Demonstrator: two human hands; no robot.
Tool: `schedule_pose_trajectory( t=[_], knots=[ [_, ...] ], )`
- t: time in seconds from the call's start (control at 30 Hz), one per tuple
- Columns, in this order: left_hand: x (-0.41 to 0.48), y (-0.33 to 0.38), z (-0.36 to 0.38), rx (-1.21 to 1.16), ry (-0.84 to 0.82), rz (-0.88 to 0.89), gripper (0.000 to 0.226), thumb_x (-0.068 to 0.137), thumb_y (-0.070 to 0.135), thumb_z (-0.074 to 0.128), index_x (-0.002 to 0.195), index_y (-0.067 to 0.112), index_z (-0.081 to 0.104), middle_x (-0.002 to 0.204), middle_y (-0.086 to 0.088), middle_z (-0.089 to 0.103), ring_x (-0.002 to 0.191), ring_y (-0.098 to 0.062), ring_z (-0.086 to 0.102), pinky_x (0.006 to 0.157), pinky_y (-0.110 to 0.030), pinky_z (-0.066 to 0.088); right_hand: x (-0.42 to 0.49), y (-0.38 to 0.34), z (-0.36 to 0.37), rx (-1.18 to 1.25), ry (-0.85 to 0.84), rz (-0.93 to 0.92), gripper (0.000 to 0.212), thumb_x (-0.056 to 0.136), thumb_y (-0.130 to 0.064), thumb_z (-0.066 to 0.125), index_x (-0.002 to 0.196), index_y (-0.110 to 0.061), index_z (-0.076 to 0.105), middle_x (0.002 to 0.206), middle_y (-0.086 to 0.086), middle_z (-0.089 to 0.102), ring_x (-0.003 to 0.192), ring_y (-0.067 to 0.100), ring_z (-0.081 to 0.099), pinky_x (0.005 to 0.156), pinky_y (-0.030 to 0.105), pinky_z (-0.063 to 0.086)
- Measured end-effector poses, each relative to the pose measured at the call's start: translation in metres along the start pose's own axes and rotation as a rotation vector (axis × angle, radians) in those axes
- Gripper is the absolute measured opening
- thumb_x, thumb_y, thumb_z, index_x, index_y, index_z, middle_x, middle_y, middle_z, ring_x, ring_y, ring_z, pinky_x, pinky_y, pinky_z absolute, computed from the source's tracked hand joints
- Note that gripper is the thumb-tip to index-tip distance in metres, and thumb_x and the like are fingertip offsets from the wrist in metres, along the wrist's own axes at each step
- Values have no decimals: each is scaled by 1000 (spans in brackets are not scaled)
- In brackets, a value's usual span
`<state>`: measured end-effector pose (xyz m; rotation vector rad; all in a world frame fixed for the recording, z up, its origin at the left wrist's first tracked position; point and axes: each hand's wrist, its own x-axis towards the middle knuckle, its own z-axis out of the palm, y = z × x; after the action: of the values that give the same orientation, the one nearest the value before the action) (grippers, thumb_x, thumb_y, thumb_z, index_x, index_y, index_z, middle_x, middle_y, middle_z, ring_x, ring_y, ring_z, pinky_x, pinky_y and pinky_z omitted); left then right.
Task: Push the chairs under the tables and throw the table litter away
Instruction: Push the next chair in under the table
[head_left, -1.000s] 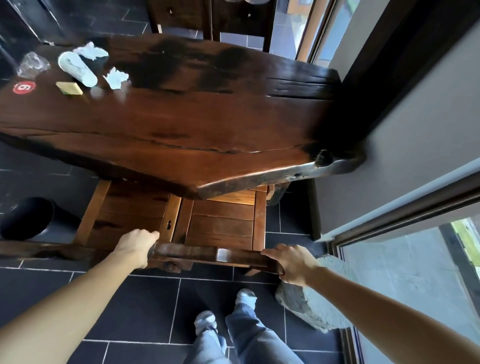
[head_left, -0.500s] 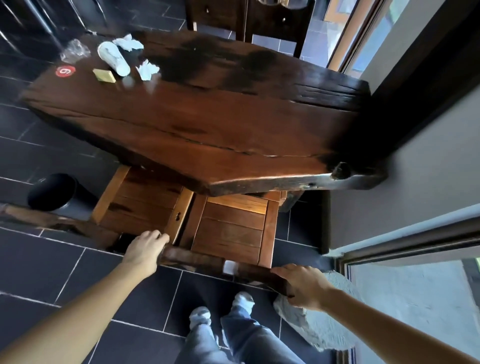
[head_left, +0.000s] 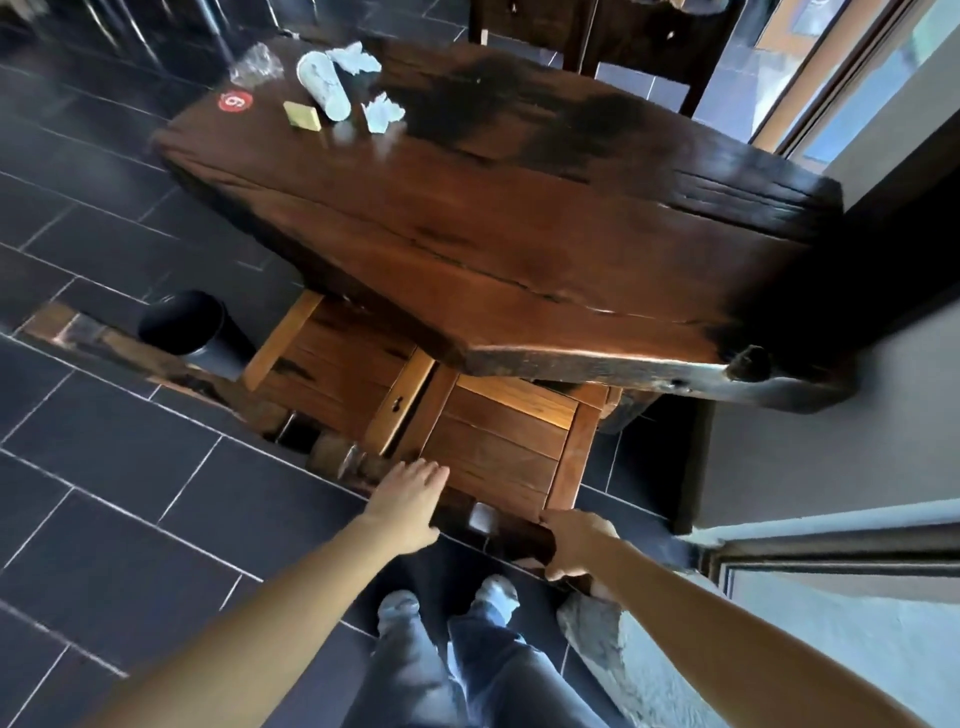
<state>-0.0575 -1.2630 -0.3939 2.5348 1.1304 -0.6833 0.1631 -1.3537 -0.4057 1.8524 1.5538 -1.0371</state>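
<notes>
Head view, looking down at a dark slab table (head_left: 519, 249) by a window wall. Two wooden chairs sit side by side at the near edge, seats partly under the tabletop: left chair (head_left: 332, 364), right chair (head_left: 498, 441). Their dark top rail (head_left: 519, 535) runs along the near side

Left hand (head_left: 410, 506) lies flat on the rail near the gap between the chairs, fingers stretched forward and loosely spread, palm down, not wrapped around anything. Right hand (head_left: 576, 545) is curled over the rail end of the right chair, fingers folded around the wood, thumb side toward the camera. Hands are apart, a short stretch of rail between them. Both forearms bare

Litter sits at the far left end of the table: clear crumpled wrapper (head_left: 254, 62), white cup (head_left: 322, 85) lying on its side, crumpled tissue (head_left: 356, 57) just behind the cup, second tissue (head_left: 382, 111) to the right of it, small yellow block (head_left: 302, 114) in front of the cup, round red sticker (head_left: 235, 101) with a number on the tabletop

Black bin (head_left: 192, 327) stands on the tile floor (head_left: 104, 457) left of the left chair, close to it. Another dark chair (head_left: 597, 36) stands at the far side. Grey rock (head_left: 597, 629) on the floor under the right forearm. Person's jeans and light shoes (head_left: 496, 592) show at the bottom, feet just behind the rail
</notes>
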Motion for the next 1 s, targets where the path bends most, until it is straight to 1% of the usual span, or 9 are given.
schedule_pose_trajectory(
  t=[0.13,0.23,0.33,0.47,0.53,0.7,0.87,0.97,1.0],
  knots=[
    [7,19,12,-9,137,-76,58,78,44,67,120,10,46,121,-7,56,116,-25,47,101,-36,38,0,2,8,-83,75,-21,44,77,-27,69,119,-21,57,108,3,68,99,24,64,74,31,50],
    [16,10,-5,-18,71,-41,54,77,49,66,113,10,55,109,-7,63,106,-25,55,86,-37,47,-1,4,12,-112,139,-52,39,77,-27,66,115,-21,59,106,2,68,98,24,64,74,32,51],
    [13,7,-5,-80,17,-25,54,83,47,59,120,9,52,120,-9,59,116,-26,51,90,-39,47,-1,7,11,-103,132,-57,38,75,-29,68,112,-21,60,104,1,68,94,23,65,70,30,50],
    [-17,-1,10,-338,53,9,62,91,43,48,142,13,31,153,-3,27,143,-17,18,112,-39,31,4,8,7,-132,72,-83,46,70,-39,71,111,-21,61,104,-1,68,95,22,65,71,30,48],
    [-40,-12,15,-501,108,-24,54,92,42,48,140,21,36,150,6,33,138,-11,31,109,-32,34,6,8,-9,-213,-25,-113,56,70,-44,72,119,-20,58,116,2,65,106,24,62,76,31,45],
    [-98,-78,58,-879,90,-398,59,78,59,46,128,28,50,135,9,52,119,-8,52,99,-27,41,18,-14,-76,-209,-367,-176,54,87,-24,63,138,-17,45,138,0,51,120,17,51,97,23,40],
    [-107,-195,60,-1281,70,-900,48,96,34,45,132,1,47,136,-17,50,128,-29,45,103,-34,32,62,-109,-134,77,-5,-243,41,97,-40,47,130,-17,55,134,3,57,121,19,53,104,32,40],
    [-90,-279,37,-1517,257,-1001,40,95,40,44,114,7,54,94,-16,58,101,-28,52,86,-37,38,84,-201,-167,156,27,-319,50,95,-49,43,132,-16,54,135,5,56,122,23,53,104,37,41],
    [-81,-304,27,-1608,303,-1026,40,94,44,45,114,10,51,93,-11,55,99,-28,51,85,-37,39,90,-232,-175,179,18,-330,55,94,-54,43,133,-16,52,136,6,56,122,24,53,103,39,42]
  ],
)
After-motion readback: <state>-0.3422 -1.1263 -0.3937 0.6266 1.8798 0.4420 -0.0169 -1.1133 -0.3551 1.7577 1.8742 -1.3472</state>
